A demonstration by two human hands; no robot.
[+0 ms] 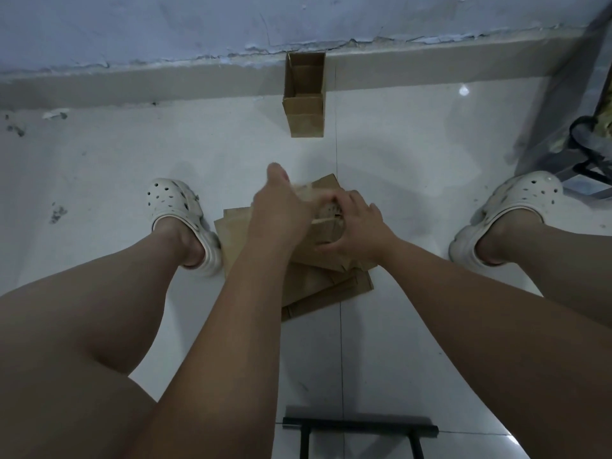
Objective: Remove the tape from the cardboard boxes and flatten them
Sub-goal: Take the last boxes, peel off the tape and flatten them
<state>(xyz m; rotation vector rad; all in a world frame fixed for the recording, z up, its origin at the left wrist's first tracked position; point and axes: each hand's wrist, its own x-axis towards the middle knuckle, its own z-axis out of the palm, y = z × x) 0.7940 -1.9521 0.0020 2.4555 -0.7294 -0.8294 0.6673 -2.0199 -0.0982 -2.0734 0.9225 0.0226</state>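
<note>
Flattening a box atop the stack on the floor, between the feet: press evenly along the creases. The right hand curls round its edge, gripping. The left hand, blurred, reaches across, thumb raised; its grip is perhaps closed, unclear.

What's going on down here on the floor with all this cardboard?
A person is working on a small box held over a pile of flattened cardboard on the floor. The right hand grips the box; the left hand is at its top, too blurred to tell its grip. One more open box stands untouched by the wall.
</note>
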